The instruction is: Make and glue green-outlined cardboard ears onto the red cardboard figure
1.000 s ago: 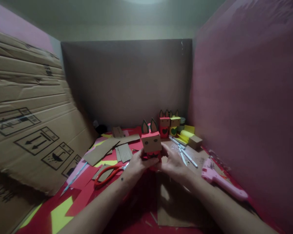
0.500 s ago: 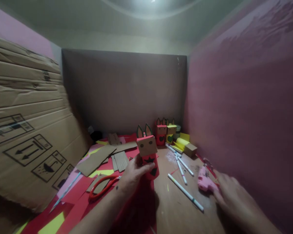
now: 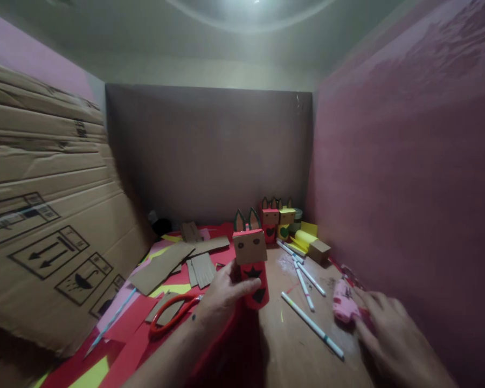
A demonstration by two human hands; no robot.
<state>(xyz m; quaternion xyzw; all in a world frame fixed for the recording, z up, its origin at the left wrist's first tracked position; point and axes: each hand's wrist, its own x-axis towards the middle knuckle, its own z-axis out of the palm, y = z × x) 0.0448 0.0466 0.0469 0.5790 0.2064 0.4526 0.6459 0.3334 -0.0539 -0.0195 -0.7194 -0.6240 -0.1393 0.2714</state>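
My left hand [image 3: 220, 298] holds a paper animal figure [image 3: 252, 264] upright above the table: red body with black shapes, a brown cardboard head, two pointed ears. Its fingers wrap the red body from the left. My right hand [image 3: 383, 330] is low at the right, fingers closed round the handle of a pink glue gun [image 3: 344, 305] that lies on the brown cardboard sheet [image 3: 291, 345].
Red-handled scissors [image 3: 170, 315] lie left of my left hand among red and yellow paper and cardboard strips [image 3: 202, 268]. Several white pens [image 3: 312, 324] lie between the hands. Two finished figures [image 3: 277, 220] and a small box [image 3: 318, 249] stand at the back. Cardboard walls enclose both sides.
My right hand left the figure, swung right and closed on the pink glue gun. The left hand alone now keeps the figure, turned slightly more upright.
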